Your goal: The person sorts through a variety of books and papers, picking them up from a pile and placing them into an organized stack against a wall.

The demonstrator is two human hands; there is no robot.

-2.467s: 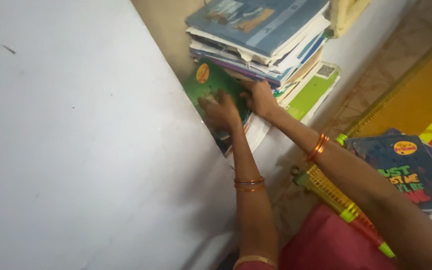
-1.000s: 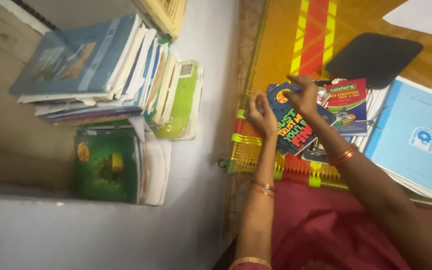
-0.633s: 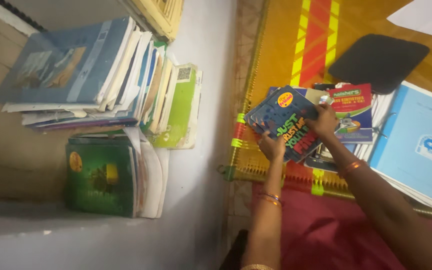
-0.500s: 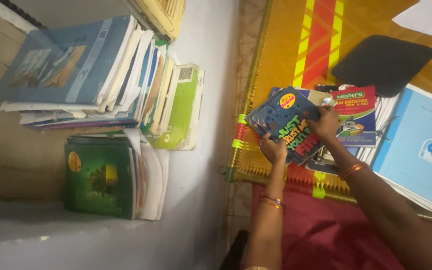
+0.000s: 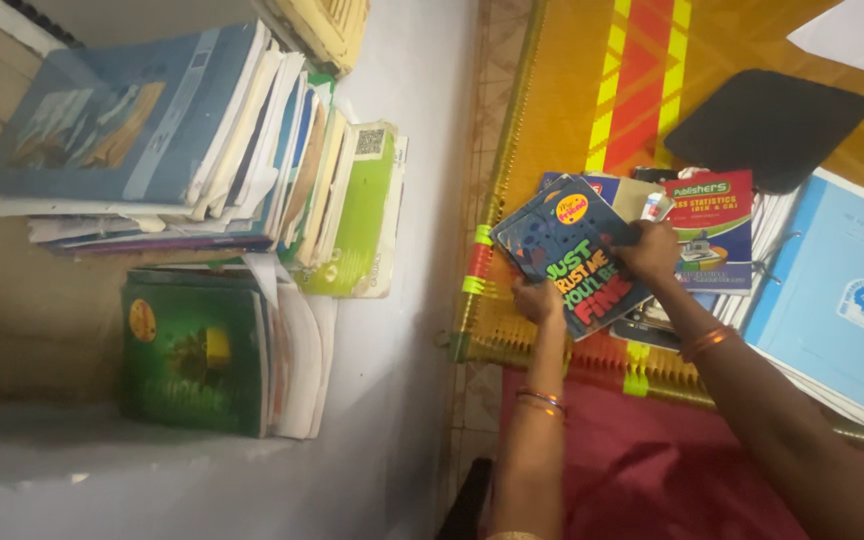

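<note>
Fingers (image 5: 624,250) of both hands are clamped on the dark notebook's (image 5: 570,252) opposite edges, so it is raised clear above the woven mat (image 5: 552,120).

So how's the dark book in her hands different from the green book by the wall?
The dark book is gripped by the left hand and right hand, tilted over the mat; the green book rests untouched atop a small pile. One cover is dark blue, the other green. Both bear a round yellow sticker.
</note>
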